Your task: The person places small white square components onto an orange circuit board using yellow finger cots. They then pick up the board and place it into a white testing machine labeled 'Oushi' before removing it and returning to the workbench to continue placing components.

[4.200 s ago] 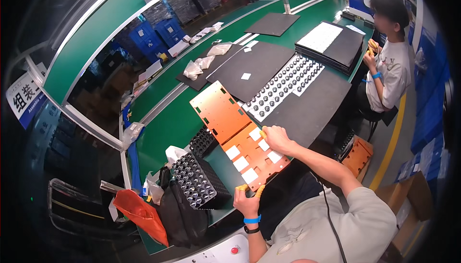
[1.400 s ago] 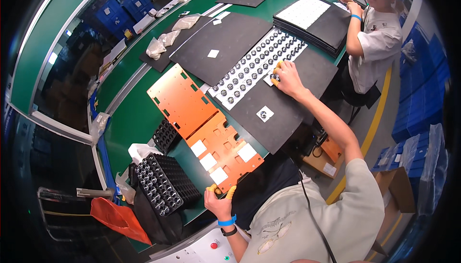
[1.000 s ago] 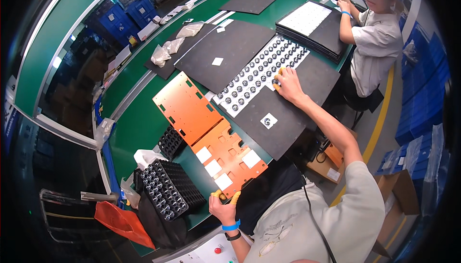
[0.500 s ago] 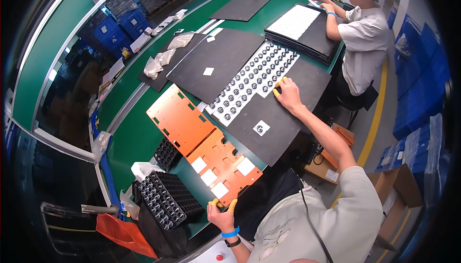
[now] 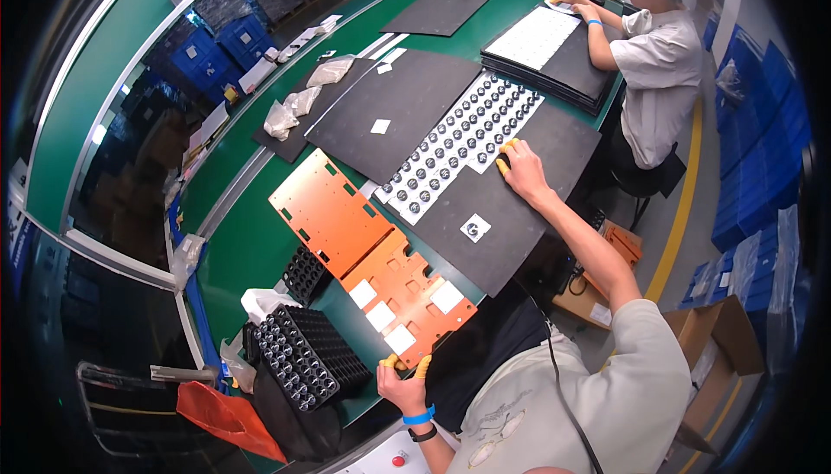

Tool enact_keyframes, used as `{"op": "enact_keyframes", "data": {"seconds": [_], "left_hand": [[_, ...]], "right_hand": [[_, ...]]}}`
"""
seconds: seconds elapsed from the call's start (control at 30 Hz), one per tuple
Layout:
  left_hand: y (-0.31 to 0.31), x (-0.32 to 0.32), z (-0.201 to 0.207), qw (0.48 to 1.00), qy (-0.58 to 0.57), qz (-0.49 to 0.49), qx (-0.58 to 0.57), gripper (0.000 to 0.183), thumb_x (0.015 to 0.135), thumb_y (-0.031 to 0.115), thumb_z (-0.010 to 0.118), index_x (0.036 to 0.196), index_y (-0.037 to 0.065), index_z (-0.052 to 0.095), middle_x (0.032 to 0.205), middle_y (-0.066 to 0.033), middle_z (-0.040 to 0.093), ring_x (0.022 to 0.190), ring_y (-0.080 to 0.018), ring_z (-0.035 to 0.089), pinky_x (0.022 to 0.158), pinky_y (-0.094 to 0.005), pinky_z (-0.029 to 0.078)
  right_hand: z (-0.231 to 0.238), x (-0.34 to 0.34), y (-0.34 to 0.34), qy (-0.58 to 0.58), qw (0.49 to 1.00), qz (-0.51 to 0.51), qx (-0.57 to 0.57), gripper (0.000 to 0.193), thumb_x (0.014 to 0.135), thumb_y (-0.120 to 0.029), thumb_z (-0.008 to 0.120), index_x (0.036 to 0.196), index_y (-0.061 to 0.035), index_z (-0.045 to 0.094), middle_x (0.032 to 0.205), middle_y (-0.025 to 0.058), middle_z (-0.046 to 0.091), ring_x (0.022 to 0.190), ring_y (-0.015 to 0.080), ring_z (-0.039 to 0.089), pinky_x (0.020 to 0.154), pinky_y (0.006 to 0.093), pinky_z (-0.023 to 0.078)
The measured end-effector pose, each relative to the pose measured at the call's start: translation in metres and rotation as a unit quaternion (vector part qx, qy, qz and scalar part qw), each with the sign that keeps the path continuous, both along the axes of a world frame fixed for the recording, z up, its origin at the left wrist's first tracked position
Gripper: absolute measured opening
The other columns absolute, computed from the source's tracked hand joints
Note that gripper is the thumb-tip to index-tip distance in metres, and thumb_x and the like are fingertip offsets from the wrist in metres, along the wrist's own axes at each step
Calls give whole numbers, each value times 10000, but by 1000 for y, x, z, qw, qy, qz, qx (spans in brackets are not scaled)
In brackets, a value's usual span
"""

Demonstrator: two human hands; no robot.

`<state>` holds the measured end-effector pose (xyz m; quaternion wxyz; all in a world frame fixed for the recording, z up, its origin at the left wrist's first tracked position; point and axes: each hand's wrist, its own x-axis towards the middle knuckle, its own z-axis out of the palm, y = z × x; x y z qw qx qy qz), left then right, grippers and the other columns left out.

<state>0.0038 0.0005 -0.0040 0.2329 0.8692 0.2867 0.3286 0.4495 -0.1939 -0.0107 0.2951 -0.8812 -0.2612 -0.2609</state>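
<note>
Four white squares (image 5: 400, 339) lie on the one two-panelled orange board (image 5: 372, 271) on the table (image 5: 232, 245) (six in the earliest frame), and one disc-topped card (image 5: 474, 228) now sits apart on the black mat (image 5: 502, 253). The left hand (image 5: 402, 387) has parted fingers at the board's near edge; the right hand (image 5: 525, 173) has curled ones beside the card array (image 5: 459, 148), either grip unclear.

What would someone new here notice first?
Probably the bright orange panel in the middle, with the left hand at its near corner. Next, the rows of round black parts on white squares, beside the right hand. The red-orange bag at lower left also stands out.
</note>
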Motion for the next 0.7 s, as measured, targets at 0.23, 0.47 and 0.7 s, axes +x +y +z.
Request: {"op": "enact_keyframes", "data": {"seconds": [0.23,0.47,0.7], "left_hand": [[1,1,1,1000,-13,-13,9,567,595,405,932,874,15,630,693,-70,496,629,-263,507,570,-379,400],[-1,0,1,1000,5,3,-7,573,583,447,924,858,23,655,692,-65,538,656,-284,549,591,-408,431],[0,0,2,1000,-12,-12,9,567,602,405,928,872,7,628,693,-69,502,626,-265,499,565,-379,386]], "right_hand": [[-2,2,-2,10,1000,-3,-9,211,825,-131,719,979,-16,633,1019,140,614,1022,313,586,866,420,514],[-2,0,-2,10,1000,0,-1,198,830,-125,708,965,-8,623,1004,140,611,1005,318,587,851,428,512],[1,-2,-1,4,1000,13,0,170,833,-126,706,936,-13,632,993,135,606,1000,315,586,847,427,513]]}}
